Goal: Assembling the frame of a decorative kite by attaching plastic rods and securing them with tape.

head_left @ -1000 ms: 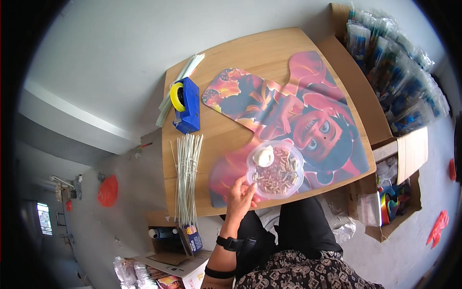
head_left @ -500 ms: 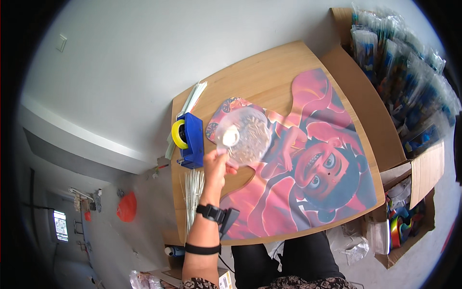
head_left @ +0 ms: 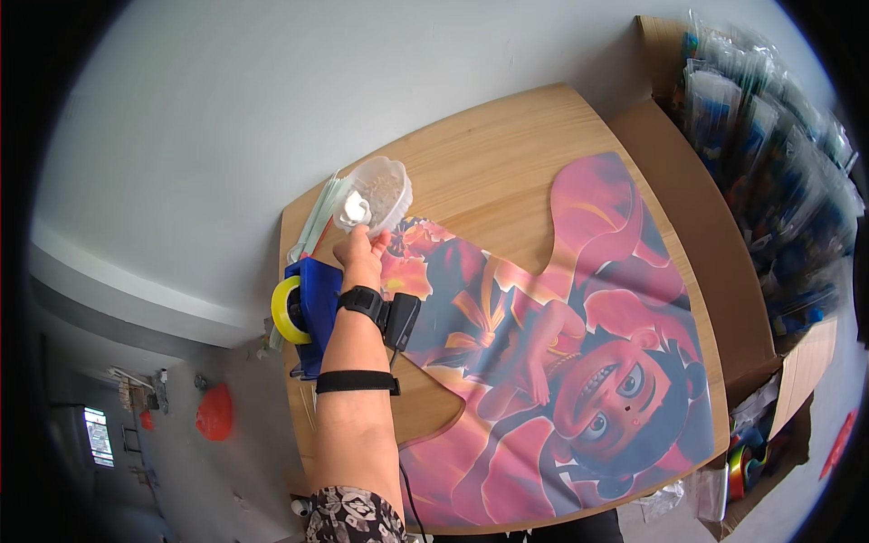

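My left hand (head_left: 362,246) grips the near rim of a clear plastic bowl (head_left: 398,210) at the far left of the table, fingers closed on it. Inside the bowl lie many small brownish pieces, too small to name, and a crumpled-looking white lump (head_left: 356,208). The bowl is tilted, beside the far edge of a glossy cut-out sheet (head_left: 507,380) printed with a cartoon child in red and dark blue. Pale thin sticks (head_left: 319,222) lie to the left of the bowl. My right hand is out of view.
A blue tape dispenser (head_left: 317,312) with a roll of yellow tape (head_left: 288,309) stands at the left edge of the wooden table (head_left: 489,136). To the right is a large cardboard box (head_left: 688,199) with plastic-wrapped packets (head_left: 769,172). A smaller box (head_left: 787,462) holds coloured rolls.
My left hand has carried the bowl away from me and to the left, off the middle of the printed sheet to its far left corner. The view has shifted slightly.
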Demonstrator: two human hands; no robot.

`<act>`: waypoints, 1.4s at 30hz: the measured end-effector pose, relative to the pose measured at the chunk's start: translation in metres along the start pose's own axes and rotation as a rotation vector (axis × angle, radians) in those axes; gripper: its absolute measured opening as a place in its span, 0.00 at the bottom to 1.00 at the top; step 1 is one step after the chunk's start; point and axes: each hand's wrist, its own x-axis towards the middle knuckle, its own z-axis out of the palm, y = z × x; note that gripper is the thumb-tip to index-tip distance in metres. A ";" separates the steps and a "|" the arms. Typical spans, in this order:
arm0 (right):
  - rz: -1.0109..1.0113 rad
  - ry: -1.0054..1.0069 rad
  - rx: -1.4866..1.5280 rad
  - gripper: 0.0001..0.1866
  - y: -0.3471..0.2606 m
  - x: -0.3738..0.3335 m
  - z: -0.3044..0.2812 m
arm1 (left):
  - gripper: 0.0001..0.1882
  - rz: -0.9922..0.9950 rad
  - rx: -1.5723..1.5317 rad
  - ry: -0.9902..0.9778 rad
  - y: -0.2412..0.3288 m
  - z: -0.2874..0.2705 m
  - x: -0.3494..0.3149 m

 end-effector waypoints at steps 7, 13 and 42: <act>0.084 -0.016 0.015 0.11 -0.038 -0.006 -0.013 | 0.21 -0.038 -0.172 -0.155 0.017 0.036 0.022; 0.106 -0.019 -0.014 0.11 -0.055 -0.030 0.001 | 0.16 -0.091 -0.128 -0.326 0.029 0.012 -0.038; 0.041 -0.374 -0.187 0.12 -0.018 -0.182 0.108 | 0.13 0.129 1.273 -0.252 -0.046 -0.488 -0.530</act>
